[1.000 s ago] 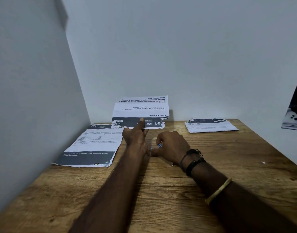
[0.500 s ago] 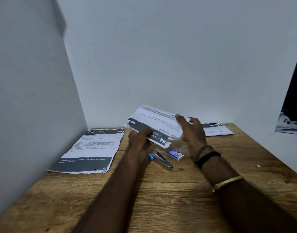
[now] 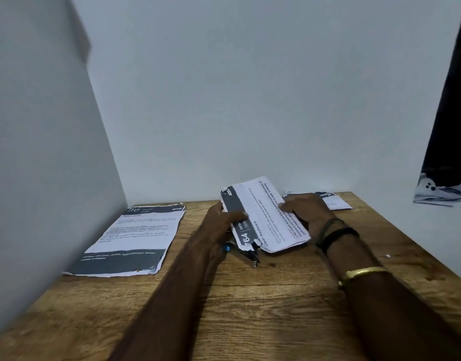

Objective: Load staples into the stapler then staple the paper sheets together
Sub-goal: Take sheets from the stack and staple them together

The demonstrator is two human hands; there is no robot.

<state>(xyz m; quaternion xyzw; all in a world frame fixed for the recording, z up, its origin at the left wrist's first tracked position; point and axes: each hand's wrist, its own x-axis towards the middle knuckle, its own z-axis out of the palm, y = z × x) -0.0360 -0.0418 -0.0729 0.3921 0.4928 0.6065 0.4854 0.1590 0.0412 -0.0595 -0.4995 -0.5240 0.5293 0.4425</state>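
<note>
A stack of printed paper sheets [image 3: 265,220] with a dark header band is held just above the wooden table [image 3: 250,308] near its middle. My left hand [image 3: 219,222] grips the stack's left edge at the dark band. My right hand [image 3: 306,212] holds its right edge. Under the stack's near corner lies a small metal stapler [image 3: 246,255] with a blue end, partly covered by the paper. The staple box is hidden from view.
A separate printed sheet [image 3: 132,238] lies flat at the left of the table by the side wall. Another paper pile [image 3: 333,201] sits at the back right behind my right hand. White walls close in the left and the back.
The paper stack has come from the back wall toward me and turned, and both hands now hold it over the stapler. The small blue staple box seen half a second ago is covered.
</note>
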